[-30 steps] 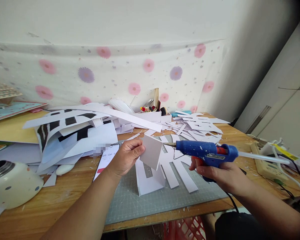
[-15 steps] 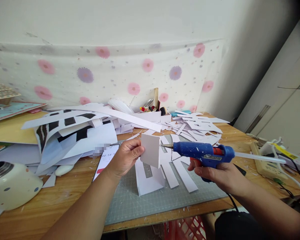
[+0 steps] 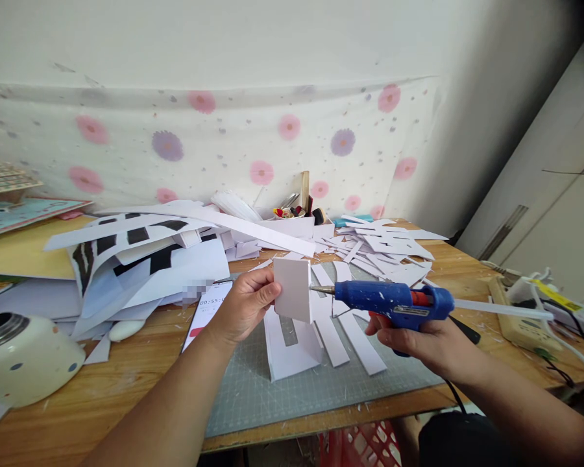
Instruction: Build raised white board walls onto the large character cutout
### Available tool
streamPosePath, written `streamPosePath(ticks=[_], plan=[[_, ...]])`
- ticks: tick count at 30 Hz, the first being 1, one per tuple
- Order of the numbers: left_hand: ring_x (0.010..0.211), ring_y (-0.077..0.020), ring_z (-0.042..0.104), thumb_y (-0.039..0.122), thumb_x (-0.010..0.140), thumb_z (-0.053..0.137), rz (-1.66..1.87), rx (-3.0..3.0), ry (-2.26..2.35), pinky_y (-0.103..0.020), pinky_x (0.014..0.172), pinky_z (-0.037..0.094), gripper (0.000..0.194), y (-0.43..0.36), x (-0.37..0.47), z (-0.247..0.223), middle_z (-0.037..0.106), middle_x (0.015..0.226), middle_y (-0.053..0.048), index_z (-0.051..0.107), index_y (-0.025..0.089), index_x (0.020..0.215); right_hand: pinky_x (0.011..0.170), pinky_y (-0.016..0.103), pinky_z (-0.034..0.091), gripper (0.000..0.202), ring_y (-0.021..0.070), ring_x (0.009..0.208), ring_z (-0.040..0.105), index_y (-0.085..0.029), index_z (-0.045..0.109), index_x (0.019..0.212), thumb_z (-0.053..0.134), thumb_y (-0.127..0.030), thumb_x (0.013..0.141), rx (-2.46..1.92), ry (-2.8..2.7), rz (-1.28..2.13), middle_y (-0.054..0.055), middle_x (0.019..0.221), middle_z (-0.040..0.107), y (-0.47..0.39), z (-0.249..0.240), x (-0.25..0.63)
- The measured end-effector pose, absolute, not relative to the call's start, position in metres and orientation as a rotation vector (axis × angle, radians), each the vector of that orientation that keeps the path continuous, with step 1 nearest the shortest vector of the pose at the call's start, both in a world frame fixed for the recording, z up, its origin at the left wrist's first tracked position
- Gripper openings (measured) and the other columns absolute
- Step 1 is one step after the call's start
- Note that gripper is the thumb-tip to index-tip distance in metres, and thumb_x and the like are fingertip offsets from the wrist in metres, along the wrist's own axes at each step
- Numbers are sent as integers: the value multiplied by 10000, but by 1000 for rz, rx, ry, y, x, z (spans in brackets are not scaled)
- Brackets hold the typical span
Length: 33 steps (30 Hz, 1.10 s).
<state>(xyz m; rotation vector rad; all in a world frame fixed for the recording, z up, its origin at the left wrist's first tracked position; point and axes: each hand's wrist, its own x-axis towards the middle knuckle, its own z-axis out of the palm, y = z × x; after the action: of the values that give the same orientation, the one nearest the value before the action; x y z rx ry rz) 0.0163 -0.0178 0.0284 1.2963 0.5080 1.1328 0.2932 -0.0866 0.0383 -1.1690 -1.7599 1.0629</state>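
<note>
My left hand pinches the card by its edge; my right grips the glue gun.

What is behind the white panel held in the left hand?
Past its edges, white cut pieces show on the grey mat; the white panel covers whatever lies directly behind it.

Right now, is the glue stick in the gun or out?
Partly in: the glue stick juts from the back of the glue gun.

Smooth matt white board piece, glossy blue plastic glue gun.
</note>
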Motion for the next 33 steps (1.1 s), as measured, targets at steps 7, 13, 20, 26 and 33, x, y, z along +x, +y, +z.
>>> streamPosePath(ticks=[7,13,20,26,33], plan=[[634,-119,520,380,706,742,1073,1304,494,-225,588,394,272,-18,17,29,607,699,-31,656,122,720,565,283,455,189,145,600,492,-198,572,678,610,-376,727,-1192,-1755,980,22,668,574,-88,46,290],[606,-110,508,396,699,743,1040,1325,516,-214,563,385,301,-19,16,28,571,655,-14,630,118,682,655,309,497,180,177,688,559,-206,597,712,626,-381,739,-1172,-1731,965,28,726,616,-88,41,294],[645,-127,526,407,701,738,1019,1356,517,-227,583,406,312,-18,16,26,586,702,-33,631,114,703,672,296,500,153,188,746,579,-221,609,745,664,-364,736,-1118,-1627,1016,23,763,623,-86,32,297],[613,-117,504,406,690,747,1023,1334,522,-225,570,393,316,-18,17,27,574,674,-24,620,117,686,674,292,492,86,188,776,566,-219,622,782,632,-303,768,-1023,-1722,996,26,779,600,-86,40,296],[587,-112,483,406,694,742,1035,1330,516,-228,557,374,321,-19,18,28,549,641,-14,606,117,659,666,280,497,88,179,757,566,-221,625,782,625,-308,783,-1004,-1782,965,23,759,600,-86,39,297]])
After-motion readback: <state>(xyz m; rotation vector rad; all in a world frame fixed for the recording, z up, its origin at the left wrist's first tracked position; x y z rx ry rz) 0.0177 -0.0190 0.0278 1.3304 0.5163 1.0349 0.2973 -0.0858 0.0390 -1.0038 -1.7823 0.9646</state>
